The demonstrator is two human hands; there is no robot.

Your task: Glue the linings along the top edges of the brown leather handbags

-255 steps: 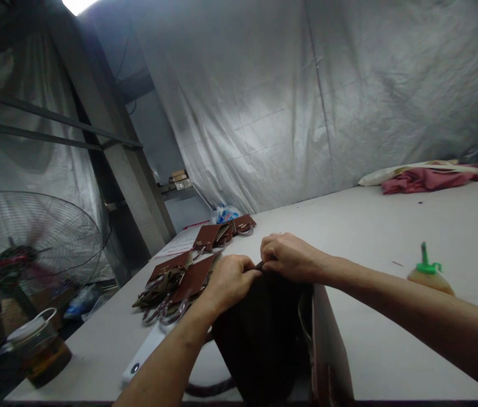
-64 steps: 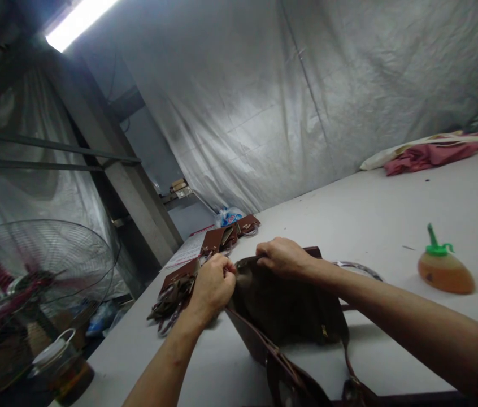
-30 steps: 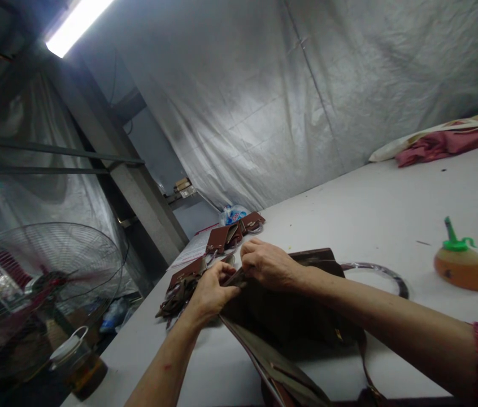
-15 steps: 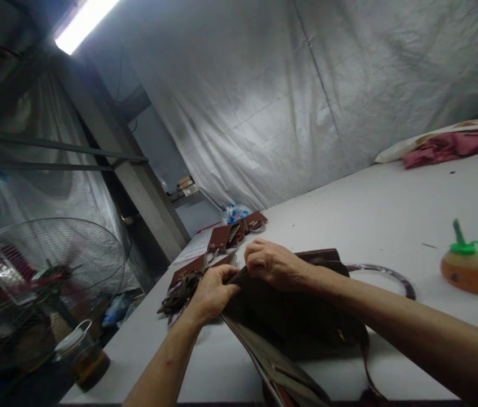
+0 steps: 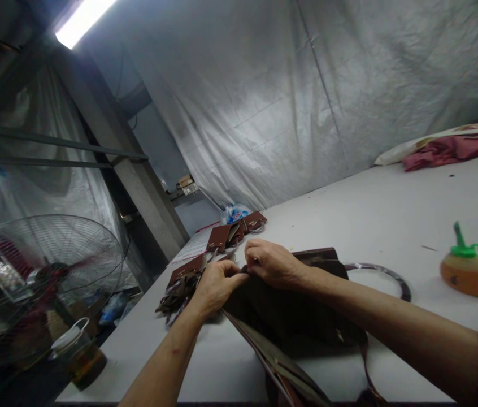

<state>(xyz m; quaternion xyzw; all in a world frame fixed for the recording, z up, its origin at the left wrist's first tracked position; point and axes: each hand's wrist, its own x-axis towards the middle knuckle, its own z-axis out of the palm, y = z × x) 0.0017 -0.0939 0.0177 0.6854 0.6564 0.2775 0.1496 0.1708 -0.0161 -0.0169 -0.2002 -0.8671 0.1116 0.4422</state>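
Observation:
A dark brown handbag (image 5: 290, 316) lies tipped on the white table in front of me, its dark lining showing and a curved handle (image 5: 385, 272) sticking out on the right. My left hand (image 5: 217, 282) pinches the bag's far left edge between thumb and fingers. Right beside it, my right hand (image 5: 270, 263) has its fingers curled over the same edge, closed on it. The fingertips of both hands nearly meet, and what lies between them is hidden. Toward me hangs the bag's brown-trimmed flap or side panel (image 5: 273, 362).
Several brown bags (image 5: 220, 237) lie in a row at the back left. A squeeze bottle of amber liquid with a green cap (image 5: 472, 271) is at the right. Red cloth (image 5: 455, 150) lies far right. A lidded jar (image 5: 80, 359) and a fan (image 5: 48, 277) are at left.
My left thumb and fingers have shifted slightly right along the bag's edge, closer to my right hand. The right hand and bag have barely moved.

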